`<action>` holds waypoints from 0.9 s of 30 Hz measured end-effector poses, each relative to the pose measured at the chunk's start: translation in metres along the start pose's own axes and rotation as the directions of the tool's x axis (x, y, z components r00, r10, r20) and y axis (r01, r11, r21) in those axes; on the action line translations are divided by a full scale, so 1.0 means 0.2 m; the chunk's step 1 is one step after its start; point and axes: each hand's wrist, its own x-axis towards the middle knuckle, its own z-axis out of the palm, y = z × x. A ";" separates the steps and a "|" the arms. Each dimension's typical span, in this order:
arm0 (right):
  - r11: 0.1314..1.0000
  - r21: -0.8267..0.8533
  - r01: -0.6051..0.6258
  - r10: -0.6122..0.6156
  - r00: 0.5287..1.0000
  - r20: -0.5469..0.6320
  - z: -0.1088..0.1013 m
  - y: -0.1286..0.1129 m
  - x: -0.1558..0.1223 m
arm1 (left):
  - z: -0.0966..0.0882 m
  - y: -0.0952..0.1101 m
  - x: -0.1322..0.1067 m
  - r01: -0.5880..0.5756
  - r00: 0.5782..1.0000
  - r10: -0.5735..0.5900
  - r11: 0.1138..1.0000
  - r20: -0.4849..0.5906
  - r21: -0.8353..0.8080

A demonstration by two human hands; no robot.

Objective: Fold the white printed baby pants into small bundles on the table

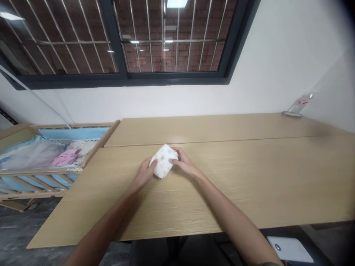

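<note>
A white folded diaper (pixel 164 162) with a faint pastel print is held between my two hands, over the middle of the wooden table (pixel 249 177). My left hand (pixel 144 173) grips its left edge, thumb on the near face and fingers out of sight behind it. On the other side, my right hand (pixel 184 163) pinches the right edge between thumb and fingers. The diaper is tilted, and its underside is hidden.
At the left stands a wooden crib (pixel 101 146) with blue padding, bedding and a pink cloth (pixel 66 157). A clear plastic packet (pixel 298 105) leans at the back right corner. Below the front edge lies a white device (pixel 290 248). A barred window (pixel 174 79) is behind.
</note>
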 end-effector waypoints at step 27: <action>0.842 -0.408 0.353 -0.249 0.925 0.287 0.02 -0.07 -0.09 | 0.22 0.07 -0.32 -0.491 0.854 0.471 0.594 0.219 0.637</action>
